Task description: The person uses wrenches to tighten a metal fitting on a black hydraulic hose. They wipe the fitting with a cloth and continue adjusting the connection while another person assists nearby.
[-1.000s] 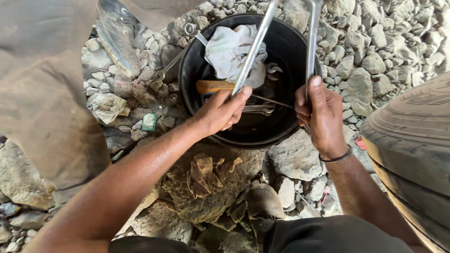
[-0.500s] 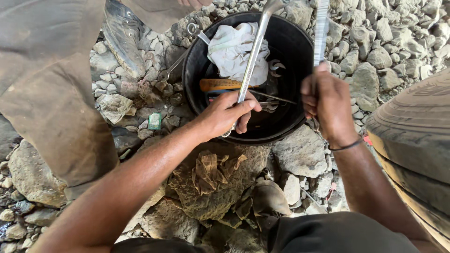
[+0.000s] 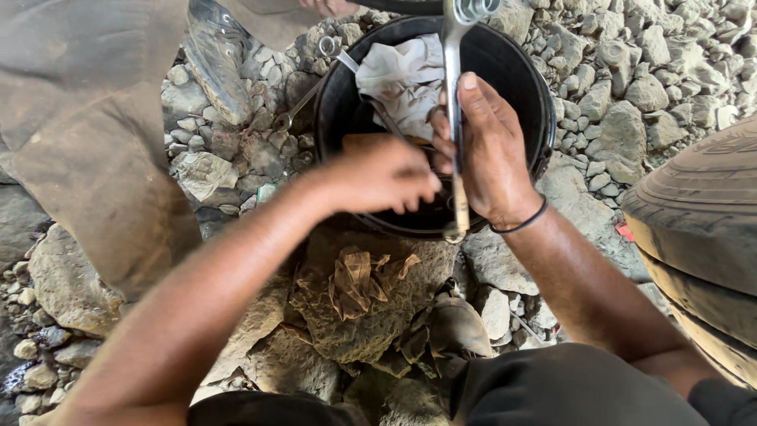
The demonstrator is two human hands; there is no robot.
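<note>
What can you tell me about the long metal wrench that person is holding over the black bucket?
The wrench is a long, flat bar of silvery, scuffed metal with a ring end at the top, by the picture's upper edge. It stands nearly upright in the view, crossing the black bucket from far rim to near rim. The right hand wraps its middle, thumb lying along the shaft. Its lower end shows near the bucket's near rim, beside the left hand. A white rag lies behind it.

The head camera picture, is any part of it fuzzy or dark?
In the head view, the left hand looks smeared by motion blur, while the right hand around the long wrench is sharper. Inside the black bucket it is dark, so the tools under the white rag are hard to make out. The stones are evenly lit, with no glare.
</note>
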